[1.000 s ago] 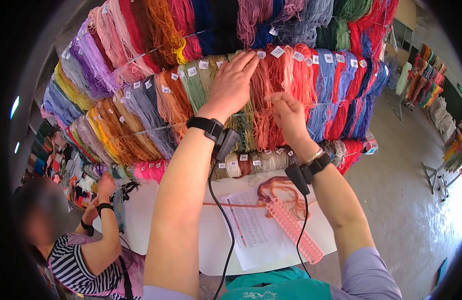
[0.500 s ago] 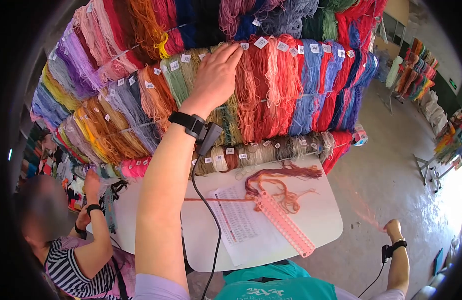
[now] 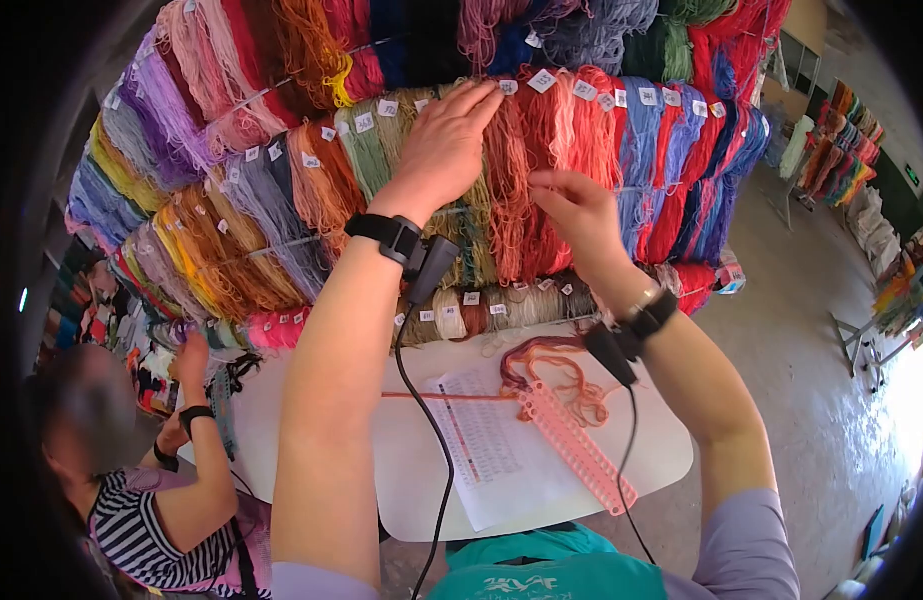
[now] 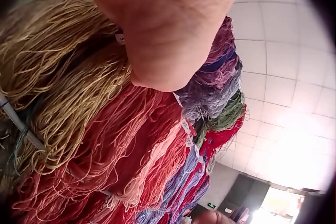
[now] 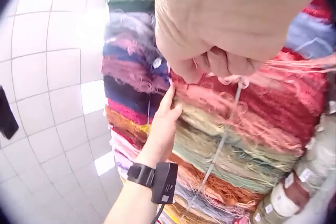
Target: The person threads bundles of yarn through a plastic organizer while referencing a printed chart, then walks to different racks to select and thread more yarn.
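Observation:
My left hand (image 3: pixel 444 150) rests on the top of the middle row of yarn hanks, its fingers stretched toward a white number tag (image 3: pixel 508 88). Below its fingertips hangs a rust-pink hank (image 3: pixel 506 190). My right hand (image 3: pixel 587 218) is just right of that hank, thumb and fingers bent together at about mid-height. In the right wrist view its curled fingers (image 5: pixel 231 62) pinch at salmon-pink thread (image 5: pixel 310 66), whose strands run off to the right. The palm hides part of the grip. The left wrist view shows my left palm (image 4: pixel 168 29) over red and olive hanks.
A white table (image 3: pixel 632 450) below carries a printed sheet (image 3: pixel 502 440), a pink perforated thread card (image 3: pixel 582 445) and loose rust-coloured thread (image 3: pixel 552 365). Pale hanks (image 3: pixel 449 322) line the lowest row. Another person (image 3: pixel 172 510) works at the left. Cables hang from both wrist cameras.
My right hand went from the rust-pink hank far out to the lower right, trailing pinkish thread, and has come back to the hank. The left hand stays on the rack's top.

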Tool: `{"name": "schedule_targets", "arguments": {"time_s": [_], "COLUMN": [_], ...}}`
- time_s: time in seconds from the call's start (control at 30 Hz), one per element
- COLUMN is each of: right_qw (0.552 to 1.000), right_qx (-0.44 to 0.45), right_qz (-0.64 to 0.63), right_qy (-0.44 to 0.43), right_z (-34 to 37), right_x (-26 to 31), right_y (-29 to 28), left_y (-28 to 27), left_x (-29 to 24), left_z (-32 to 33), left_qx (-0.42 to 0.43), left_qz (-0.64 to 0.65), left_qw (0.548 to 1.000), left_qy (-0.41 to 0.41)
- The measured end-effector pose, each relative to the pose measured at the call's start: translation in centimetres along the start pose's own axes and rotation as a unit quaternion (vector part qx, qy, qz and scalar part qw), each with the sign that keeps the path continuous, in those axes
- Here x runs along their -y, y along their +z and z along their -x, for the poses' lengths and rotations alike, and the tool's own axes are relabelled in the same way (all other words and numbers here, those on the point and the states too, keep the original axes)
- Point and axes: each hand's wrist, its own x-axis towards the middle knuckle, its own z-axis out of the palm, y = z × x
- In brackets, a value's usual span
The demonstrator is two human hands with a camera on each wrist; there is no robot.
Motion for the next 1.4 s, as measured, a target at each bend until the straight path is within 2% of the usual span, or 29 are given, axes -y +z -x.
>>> {"name": "schedule_targets", "arguments": {"time_s": [0.07,0.17,0.3,0.5,0.6,0.7,0.9,1.1,1.2,1.33,1.4], "right_qw": [0.997,0.985,0.97,0.971,0.985,0.987,0.971,0.965,0.965,0.981,0.978], "right_qx": [-0.016,-0.104,-0.158,-0.172,-0.127,-0.109,-0.048,-0.003,0.024,0.034,0.045], "right_qz": [0.029,0.08,0.156,0.124,-0.042,-0.11,-0.233,-0.261,-0.253,-0.185,-0.197], "right_qy": [-0.073,-0.109,-0.099,-0.106,-0.112,-0.043,0.028,0.036,0.07,0.047,0.054], "right_z": [-2.7,-4.9,-5.8,-6.8,-7.1,-6.3,-5.3,-4.0,-3.5,-2.4,-1.8], "right_x": [-1.9,-3.1,-3.0,-3.6,-4.2,-3.5,-1.4,-0.5,0.5,2.8,3.3], "right_y": [2.4,4.8,5.8,6.1,5.9,5.4,3.9,2.3,0.7,-0.9,-2.1], "left_y": [-0.2,-0.2,0.0,-0.1,-0.1,-0.1,-0.2,-0.2,-0.2,-0.2,-0.1], "left_x": [0.1,0.3,0.3,0.0,-0.1,-0.3,-0.4,-0.5,-0.5,-0.6,-0.6], "left_z": [-0.1,0.0,0.0,0.1,0.1,0.2,0.2,0.2,0.2,0.2,0.2], "left_qx": [0.003,0.003,-0.006,-0.008,-0.01,-0.008,-0.001,0.005,0.012,0.015,0.012], "left_qz": [0.013,0.021,0.017,0.02,0.016,0.016,0.019,0.0,-0.009,-0.005,-0.008], "left_qw": [1.0,1.0,1.0,1.0,1.0,1.0,1.0,1.0,1.0,1.0,1.0], "left_qy": [-0.001,0.0,0.003,-0.003,-0.007,-0.009,-0.013,-0.015,-0.017,-0.018,-0.012]}}
